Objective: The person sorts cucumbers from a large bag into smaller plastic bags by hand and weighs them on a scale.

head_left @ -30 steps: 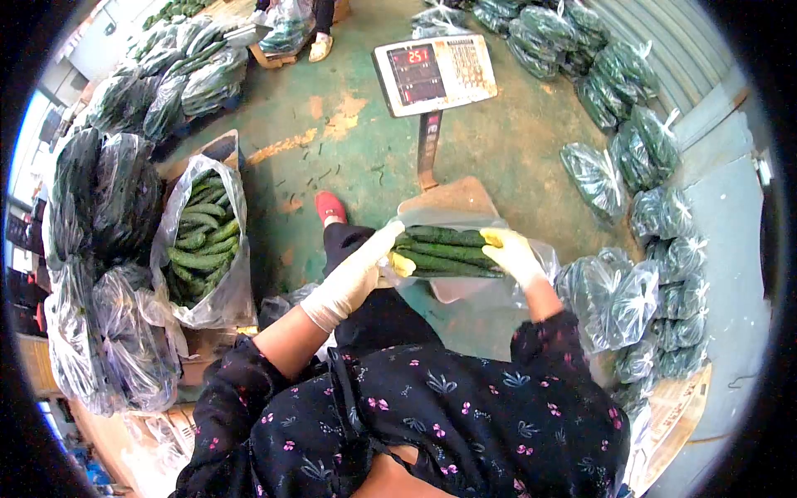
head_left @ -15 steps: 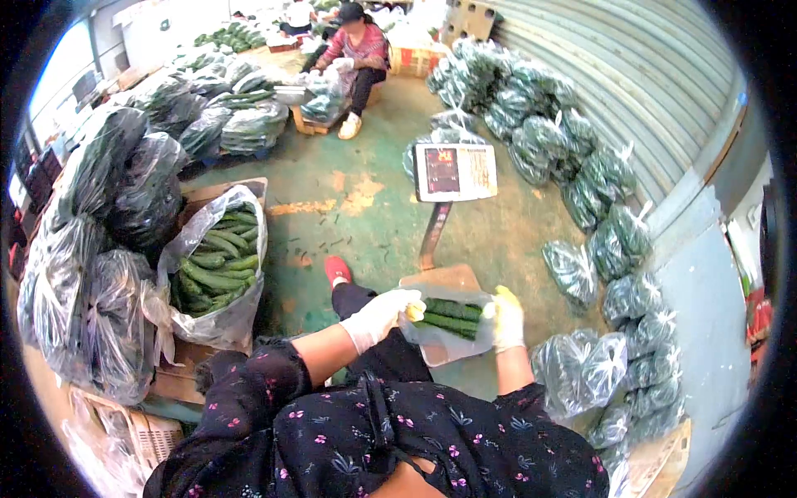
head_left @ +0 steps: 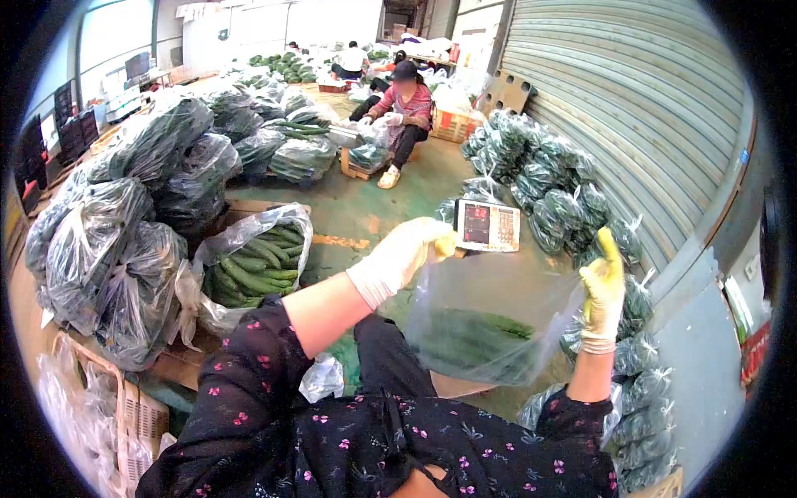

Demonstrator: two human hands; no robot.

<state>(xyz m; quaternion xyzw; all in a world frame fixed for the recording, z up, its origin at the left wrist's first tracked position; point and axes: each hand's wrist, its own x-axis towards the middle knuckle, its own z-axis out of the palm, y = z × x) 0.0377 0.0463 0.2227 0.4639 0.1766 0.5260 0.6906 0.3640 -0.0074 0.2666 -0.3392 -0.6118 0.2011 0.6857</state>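
My left hand (head_left: 408,253), in a white glove with yellowed fingertips, pinches the upper left edge of a clear plastic bag (head_left: 494,278). Several dark green cucumbers (head_left: 473,336) lie in the bottom of this bag, blurred by the film. At its upper right edge, my right hand (head_left: 603,286) wears a yellow-stained glove; the index finger points up while the other fingers are closed on the bag. The bag hangs stretched between both hands. Behind it stands a scale display (head_left: 487,226) with red digits; the bag mostly hides the scale's platform.
To the left, an open bag of loose cucumbers (head_left: 261,266) sits beside large filled bags (head_left: 104,245). Tied bags (head_left: 544,187) line the shutter wall (head_left: 631,100) on the right. A co-worker (head_left: 407,108) sits farther back. A plastic crate (head_left: 141,415) stands at lower left.
Both hands have risen and moved apart, lifting and spreading the bag, with the cucumbers now at its bottom. My right index finger has straightened upward. The view has tilted up.
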